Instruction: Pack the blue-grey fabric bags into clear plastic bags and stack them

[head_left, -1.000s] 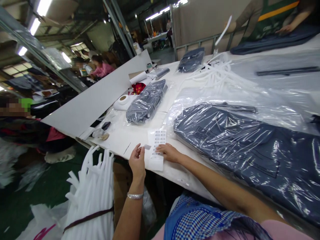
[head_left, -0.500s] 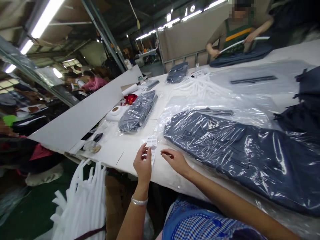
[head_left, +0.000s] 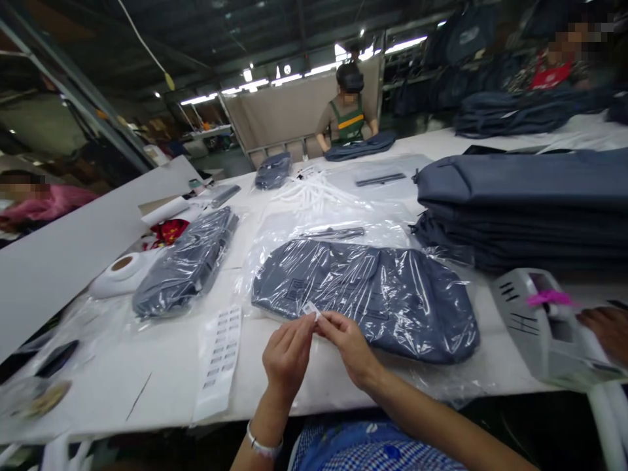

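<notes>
My left hand point(head_left: 288, 353) and my right hand point(head_left: 349, 345) meet over the front edge of a plastic-wrapped navy bag point(head_left: 417, 307). Fingertips of both are closed in a pinch on a small white barcode sticker point(head_left: 310, 308), partly hidden by the fingers. The clear wrapping is shiny and wrinkled, and the bag lies flat on the white table. Left of my hands rests a sheet of barcode stickers point(head_left: 222, 356), printed in two columns.
Another wrapped bag point(head_left: 189, 265) lies on the left beside a white roll point(head_left: 122, 267). Stacked navy bags point(head_left: 520, 203) rise at right. Below them stands a grey device point(head_left: 527, 327) with a pink piece, near another person's hand point(head_left: 608, 330). A co-worker point(head_left: 347, 121) stands across the table.
My view has turned to the right. Both hands have come together from apart, now pinching a small sticker over the wrapped bag. The sticker sheet lies left of them.
</notes>
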Demonstrator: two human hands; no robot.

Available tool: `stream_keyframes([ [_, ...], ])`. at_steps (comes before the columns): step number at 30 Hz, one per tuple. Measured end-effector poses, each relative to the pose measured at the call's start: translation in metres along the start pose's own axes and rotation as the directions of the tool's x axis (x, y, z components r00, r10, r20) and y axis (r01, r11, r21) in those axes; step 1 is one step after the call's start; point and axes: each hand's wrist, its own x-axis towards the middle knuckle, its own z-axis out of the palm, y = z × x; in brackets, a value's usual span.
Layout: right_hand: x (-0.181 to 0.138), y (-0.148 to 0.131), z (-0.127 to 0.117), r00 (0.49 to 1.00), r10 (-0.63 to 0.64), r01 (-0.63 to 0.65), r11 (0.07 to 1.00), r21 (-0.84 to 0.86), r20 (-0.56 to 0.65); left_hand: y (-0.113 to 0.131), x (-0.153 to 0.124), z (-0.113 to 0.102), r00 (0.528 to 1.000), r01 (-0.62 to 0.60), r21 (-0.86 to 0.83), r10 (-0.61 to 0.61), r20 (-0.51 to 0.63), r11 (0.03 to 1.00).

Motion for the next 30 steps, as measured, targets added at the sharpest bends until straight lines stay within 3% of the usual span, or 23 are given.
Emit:
stream_keyframes([
  [5,0.003,-0.007,-0.023,0.997,-0.026,0.019,0.995,-0.103,-0.075,0.012,0.007,0.010,0.994,-0.010,-0.172,0.028,0.101,0.985],
  [7,0.005,-0.015,-0.035,0.995,-0.043,0.027,0.983,-0.180,-0.086,0.011,0.015,0.013,0.993,0.062,-0.254,-0.033,0.118,0.965],
  [9,0.009,-0.027,-0.050,0.993,-0.066,0.033,0.952,-0.306,-0.098,0.004,0.027,0.018,0.976,0.214,-0.315,-0.185,0.118,0.925],
  [11,0.014,-0.043,-0.066,0.990,-0.088,0.028,0.887,-0.462,-0.107,-0.008,0.042,0.027,0.902,0.431,-0.374,-0.378,0.210,0.821],
  [13,0.021,-0.058,-0.080,0.991,-0.089,0.014,0.817,-0.577,-0.101,-0.019,0.061,0.039,0.776,0.627,-0.438,-0.470,0.420,0.644],
  [15,0.030,-0.071,-0.090,0.995,-0.067,0.003,0.765,-0.643,-0.074,-0.026,0.079,0.053,0.675,0.731,-0.478,-0.414,0.611,0.487],
  [16,0.035,-0.076,-0.093,0.997,-0.050,-0.004,0.748,-0.664,-0.062,-0.028,0.088,0.060,0.651,0.750,-0.493,-0.364,0.666,0.441],
  [21,0.067,-0.089,-0.101,0.999,0.045,-0.043,0.734,-0.678,-0.015,-0.032,0.123,0.089,0.652,0.744,-0.554,-0.228,0.723,0.373],
  [30,0.113,-0.084,-0.108,0.997,0.025,-0.073,0.705,-0.705,-0.078,-0.060,0.134,0.125,0.630,0.776,-0.577,-0.274,0.726,0.255],
])
